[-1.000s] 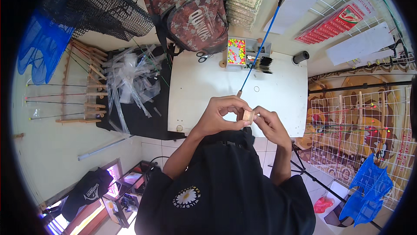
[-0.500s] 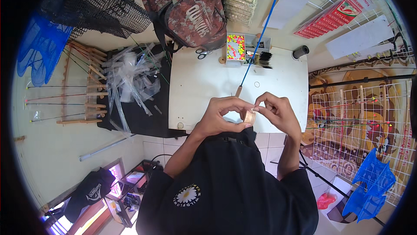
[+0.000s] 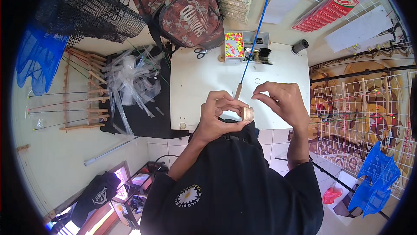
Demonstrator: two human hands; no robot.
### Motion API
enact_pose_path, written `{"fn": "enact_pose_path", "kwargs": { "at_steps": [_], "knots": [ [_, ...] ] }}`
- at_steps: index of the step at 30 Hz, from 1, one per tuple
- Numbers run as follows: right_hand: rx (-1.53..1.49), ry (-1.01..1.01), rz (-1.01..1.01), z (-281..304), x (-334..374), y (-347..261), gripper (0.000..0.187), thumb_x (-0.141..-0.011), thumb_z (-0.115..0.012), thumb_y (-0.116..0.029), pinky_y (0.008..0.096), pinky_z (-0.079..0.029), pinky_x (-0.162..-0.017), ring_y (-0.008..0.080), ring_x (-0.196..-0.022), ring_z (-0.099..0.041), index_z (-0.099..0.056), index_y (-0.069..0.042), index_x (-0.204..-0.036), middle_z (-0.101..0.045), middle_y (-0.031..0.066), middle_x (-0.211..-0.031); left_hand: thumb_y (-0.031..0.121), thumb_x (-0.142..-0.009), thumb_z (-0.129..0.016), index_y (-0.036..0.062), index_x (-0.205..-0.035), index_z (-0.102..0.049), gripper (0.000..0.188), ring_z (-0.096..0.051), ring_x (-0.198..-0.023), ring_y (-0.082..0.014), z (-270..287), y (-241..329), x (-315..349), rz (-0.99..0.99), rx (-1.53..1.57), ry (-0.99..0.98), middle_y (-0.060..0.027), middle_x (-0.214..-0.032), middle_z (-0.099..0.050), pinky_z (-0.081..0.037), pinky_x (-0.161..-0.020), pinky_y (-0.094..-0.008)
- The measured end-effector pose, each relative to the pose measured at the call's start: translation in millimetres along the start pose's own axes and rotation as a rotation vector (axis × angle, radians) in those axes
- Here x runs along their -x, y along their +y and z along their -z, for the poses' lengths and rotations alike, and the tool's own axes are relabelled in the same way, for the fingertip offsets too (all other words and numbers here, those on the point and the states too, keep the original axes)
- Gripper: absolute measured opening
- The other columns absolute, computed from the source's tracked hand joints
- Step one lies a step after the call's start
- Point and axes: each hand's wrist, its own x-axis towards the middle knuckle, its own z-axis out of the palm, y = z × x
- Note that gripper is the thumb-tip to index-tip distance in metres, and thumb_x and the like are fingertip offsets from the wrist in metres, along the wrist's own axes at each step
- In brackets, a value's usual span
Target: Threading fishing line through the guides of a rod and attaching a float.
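My left hand [image 3: 213, 120] grips a small pale wooden spool [image 3: 248, 114] between thumb and fingers, close to my body at the table's near edge. To its right and a little higher, my right hand [image 3: 283, 101] is apart from the spool, thumb and fingertips pinched together. Whatever the pinch holds is too fine to make out. A thin blue fishing rod [image 3: 255, 38] with a wooden handle [image 3: 238, 90] slants up and away, its handle end just behind my left fingers. I cannot tell whether they touch it.
On the white table [image 3: 200, 87] stand a grey tray [image 3: 234, 60] with bright beads, scissors [image 3: 200, 53] and a dark cylinder [image 3: 299, 46]. A camouflage backpack [image 3: 186, 13] is at the back. Plastic wrappers [image 3: 130, 78] lie to the left; a wire rack [image 3: 347, 117] is at right.
My right hand has moved right and up, away from the spool, with its fingers still pinched. The left hand keeps hold of the spool. The whole view has shifted slightly.
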Motion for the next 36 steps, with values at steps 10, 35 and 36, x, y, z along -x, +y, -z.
{"fn": "enact_pose_path", "kwargs": {
  "at_steps": [10, 35, 36],
  "knots": [
    [0.103, -0.091, 0.08, 0, -5, -9, 0.014, -0.085, -0.069, -0.022, 0.0328, -0.049, -0.055, 0.0224, -0.063, -0.065, -0.065, -0.009, -0.086, -0.068, 0.0033, -0.074, -0.01, -0.066, -0.08, 0.007, -0.112, -0.03, 0.07, -0.068, -0.088, -0.0218, 0, 7, -2, 0.152, 0.02, 0.015, -0.0224, -0.1, -0.068, -0.056, -0.081, -0.0315],
    [-0.076, 0.051, -0.114, -10, 21, -22, 0.013, -0.083, -0.073, -0.015, 0.0311, -0.045, -0.047, 0.0207, -0.052, -0.063, -0.065, -0.011, -0.093, -0.065, 0.0049, -0.064, -0.011, -0.067, -0.079, 0.0065, -0.111, -0.03, 0.068, -0.069, -0.09, -0.0227, 7, 1, -5, 0.056, 0.053, 0.113, -0.0242, -0.1, -0.067, -0.056, -0.085, -0.0331],
    [-0.077, 0.048, -0.111, -10, 22, -23, 0.013, -0.083, -0.073, -0.015, 0.0311, -0.045, -0.047, 0.0207, -0.052, -0.063, -0.065, -0.011, -0.093, -0.065, 0.0049, -0.064, -0.011, -0.067, -0.079, 0.0065, -0.111, -0.03, 0.068, -0.069, -0.09, -0.0227, 7, 0, -5, 0.055, 0.052, 0.117, -0.0242, -0.1, -0.067, -0.056, -0.085, -0.0331]
  ]
}}
